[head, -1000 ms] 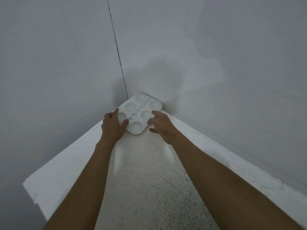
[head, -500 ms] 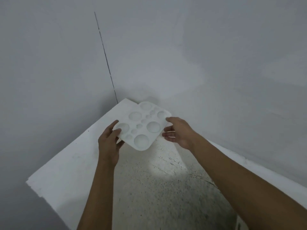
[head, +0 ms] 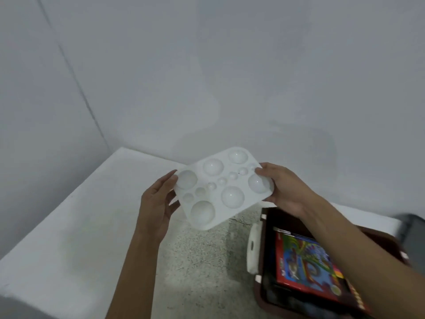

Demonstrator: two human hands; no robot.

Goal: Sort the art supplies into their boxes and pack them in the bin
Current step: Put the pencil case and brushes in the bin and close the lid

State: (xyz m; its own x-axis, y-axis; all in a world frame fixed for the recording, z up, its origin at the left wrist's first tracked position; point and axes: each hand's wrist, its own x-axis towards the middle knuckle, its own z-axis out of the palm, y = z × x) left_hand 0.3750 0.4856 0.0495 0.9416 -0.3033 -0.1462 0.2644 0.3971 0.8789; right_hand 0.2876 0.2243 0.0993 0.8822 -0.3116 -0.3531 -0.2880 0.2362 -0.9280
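Paint palette (head: 220,187), white plastic with round wells of several sizes, is held in the air by both hands at opposite edges. The right hand (head: 285,187) pinches the far right corner, thumb on the upper face beside a large well and fingers curled underneath. The left hand (head: 156,203) takes the near left edge more loosely: its thumb tip lies at the rim by another large well and its fingers reach under, only partly bent. The two-sided hold likely serves to keep a wide, thin, slippery sheet from twisting, and it leaves the wells facing up toward the camera, perhaps so the person can check that they are clean; they look clean, though the picture is soft.

The palette is tilted, its right side higher, and touches nothing but the hands. Below it lies a speckled floor (head: 202,261) with a white band (head: 69,215) along the foot of two grey walls (head: 253,77) that meet in a corner.

Just to the right, beneath the right forearm, stands a dark red bin (head: 258,295) with a white latch (head: 253,249) on its near side. A brightly printed box (head: 305,265) lies flat inside it, which leaves a level surface on top. The palette seems to be headed there, so the step in hand looks like carrying it across to the bin.
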